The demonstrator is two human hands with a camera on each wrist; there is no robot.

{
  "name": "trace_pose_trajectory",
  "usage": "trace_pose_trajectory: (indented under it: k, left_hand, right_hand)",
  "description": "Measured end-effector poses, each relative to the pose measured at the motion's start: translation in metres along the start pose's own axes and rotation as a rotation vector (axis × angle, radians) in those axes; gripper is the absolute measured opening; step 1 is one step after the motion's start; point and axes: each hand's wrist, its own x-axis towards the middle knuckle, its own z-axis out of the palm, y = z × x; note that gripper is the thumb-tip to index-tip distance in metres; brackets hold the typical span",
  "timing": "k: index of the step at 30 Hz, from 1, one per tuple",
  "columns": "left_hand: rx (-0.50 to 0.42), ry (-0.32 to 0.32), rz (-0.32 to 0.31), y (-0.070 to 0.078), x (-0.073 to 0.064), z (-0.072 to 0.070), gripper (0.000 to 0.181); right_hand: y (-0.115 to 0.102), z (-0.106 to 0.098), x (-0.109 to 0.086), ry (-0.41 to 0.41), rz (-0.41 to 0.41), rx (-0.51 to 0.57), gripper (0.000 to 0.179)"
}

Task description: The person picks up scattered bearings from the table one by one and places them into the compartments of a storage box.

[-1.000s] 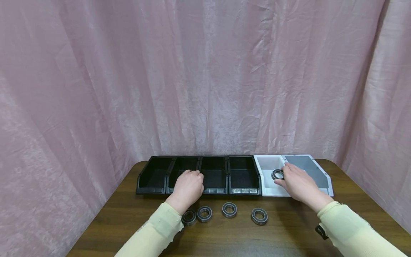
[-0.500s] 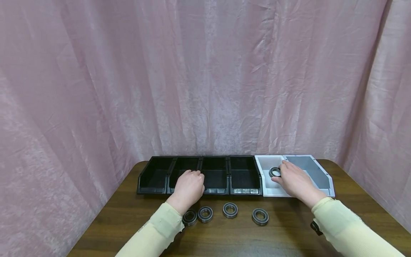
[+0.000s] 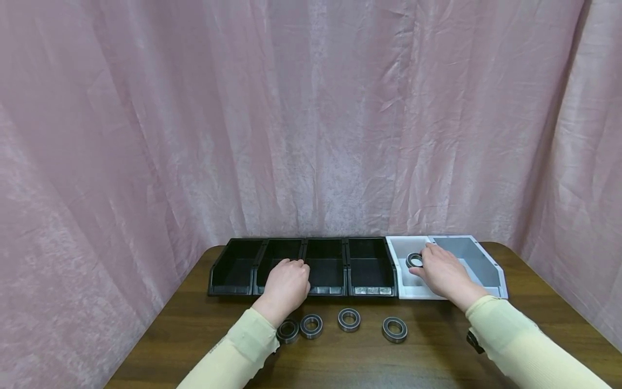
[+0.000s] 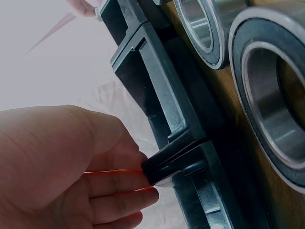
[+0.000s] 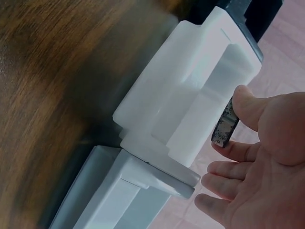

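Note:
My right hand pinches a dark metal bearing ring between thumb and fingers, holding it over the white bin. The right wrist view shows the held bearing ring edge-on above the white bin. My left hand rests curled over the front lip of the black bins, at the second and third bin. In the left wrist view its fingers wrap the black bin lip. Several bearing rings lie on the table in front.
A grey bin stands right of the white one. Several black bins line the back of the brown wooden table. A pink curtain hangs close behind. Two bearings lie near my left wrist.
My right hand has carried the bearing ring a little left and farther back over the white bin. The left hand has stayed on the black bins.

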Motion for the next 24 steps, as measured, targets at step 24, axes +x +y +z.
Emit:
trace_pose_trajectory:
  k: [24]
  left_hand:
    - [0.003, -0.021, -0.01, 0.0, 0.0, 0.0, 0.01]
  right_hand:
    - [0.001, 0.019, 0.01, 0.003, 0.004, -0.037, 0.055]
